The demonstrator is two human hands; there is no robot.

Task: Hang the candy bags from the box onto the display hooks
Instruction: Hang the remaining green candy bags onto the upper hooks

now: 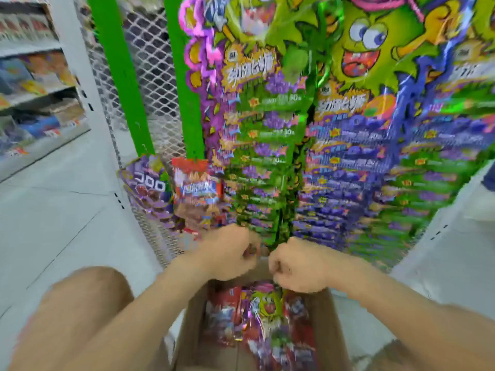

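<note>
Candy bags (265, 317) are pictured heaped loosely in an open cardboard box (329, 330) at the near edge of the scene, directly below both hands. The left hand (227, 253) and the right hand (297, 266) are held close together over the box's far rim with fingers curled. Whether a bag top is pinched in either cannot be told through the blur. The boxed bags are laid with their long axes roughly near to far, and neither hand is clearly nearer, so a short downward reach is judged to be called for. Beyond the hands, green hanging bags (267, 145) and purple hanging bags (348, 162) are ranked against a mesh panel (152, 62), and the hooks are hidden behind them. A cartoon green face is printed on the packs. "30" can be made out on several, but the larger characters are too smeared to read. Three box-like characters are shown on a purple bag (150, 183) at the left.
</note>
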